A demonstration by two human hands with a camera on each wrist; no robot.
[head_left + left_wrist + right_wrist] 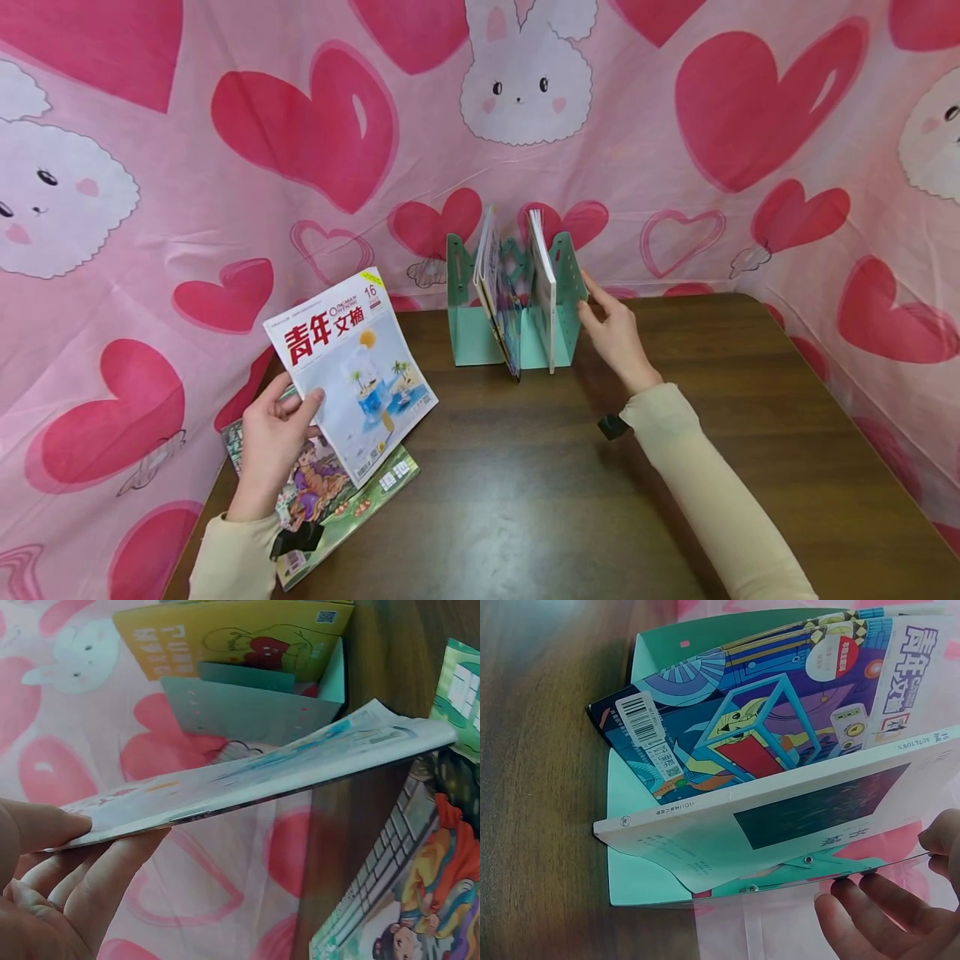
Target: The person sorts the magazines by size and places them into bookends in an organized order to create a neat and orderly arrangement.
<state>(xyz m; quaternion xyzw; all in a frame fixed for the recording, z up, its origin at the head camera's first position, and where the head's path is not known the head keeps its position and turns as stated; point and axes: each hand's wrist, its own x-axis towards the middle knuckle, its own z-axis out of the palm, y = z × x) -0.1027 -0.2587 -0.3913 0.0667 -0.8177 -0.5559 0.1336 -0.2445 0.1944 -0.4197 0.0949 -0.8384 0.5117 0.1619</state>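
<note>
My left hand (272, 442) pinches a white magazine (341, 358) by its left edge, thumb on the cover and fingers beneath. It is held tilted above an illustrated green book (352, 504) lying on the table. My right hand (617, 337) grips the right end panel of a mint-green book rack (480, 346); in the right wrist view the thumb is inside the panel and the fingers outside. Inside the rack, colourful magazines (757, 712) lean on the left. A thin white book (817, 806) stands near the right panel, with a gap between the two.
The brown wooden table (487, 517) carries everything. A pink cloth (420, 125) with hearts and rabbits hangs behind it and along both sides. The rack stands near the table's back edge.
</note>
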